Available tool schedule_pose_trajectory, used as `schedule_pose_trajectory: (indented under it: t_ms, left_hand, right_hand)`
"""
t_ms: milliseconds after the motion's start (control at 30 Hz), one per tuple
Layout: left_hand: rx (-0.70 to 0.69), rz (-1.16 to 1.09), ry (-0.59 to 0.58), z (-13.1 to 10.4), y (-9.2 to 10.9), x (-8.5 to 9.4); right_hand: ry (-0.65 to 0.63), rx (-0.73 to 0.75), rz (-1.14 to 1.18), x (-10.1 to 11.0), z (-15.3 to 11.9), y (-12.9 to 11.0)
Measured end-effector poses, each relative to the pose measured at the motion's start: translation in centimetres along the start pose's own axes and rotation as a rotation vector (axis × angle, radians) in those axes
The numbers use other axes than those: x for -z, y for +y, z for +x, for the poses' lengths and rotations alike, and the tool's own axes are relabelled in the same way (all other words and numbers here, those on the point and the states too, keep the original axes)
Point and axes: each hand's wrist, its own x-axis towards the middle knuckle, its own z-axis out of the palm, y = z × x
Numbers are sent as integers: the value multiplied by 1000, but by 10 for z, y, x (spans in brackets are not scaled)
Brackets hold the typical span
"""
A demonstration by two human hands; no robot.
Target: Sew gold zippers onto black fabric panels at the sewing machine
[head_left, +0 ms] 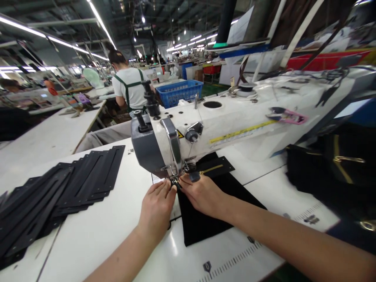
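Note:
A white sewing machine (235, 125) reaches in from the right, its needle area above the black fabric (202, 223). My left hand (158, 201) is closed, thumb and fingers pinching the fabric's edge just left of the presser foot. Right of the foot, my right hand (202, 194) presses on the fabric with its fingers together; its fingertips are partly hidden by the machine parts. A dark strip with a gold zipper (213, 169) lies on the fabric behind my right hand.
Stacked black slotted pieces (88, 180) lie on the white table (102, 235) at left. Dark bags with gold zippers (349, 168) sit at right. Pink-handled snippers (289, 116) rest on the machine. Beyond it are a blue basket (179, 93) and a seated person (129, 84).

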Motion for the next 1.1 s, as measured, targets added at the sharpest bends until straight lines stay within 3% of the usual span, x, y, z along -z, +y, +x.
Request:
schedule_pose_trajectory:
  t_ms: [267, 700, 1100]
  left_hand:
    - [39, -27, -16, 0, -6, -6]
    - [156, -68, 87, -4, -9, -14]
    - [114, -69, 99, -3, -5, -10]
  right_hand:
    - [-36, -27, -41, -2, 4, 4]
    - [17, -15, -50, -5, 7, 7]
    - [63, -23, 69, -3, 5, 2]
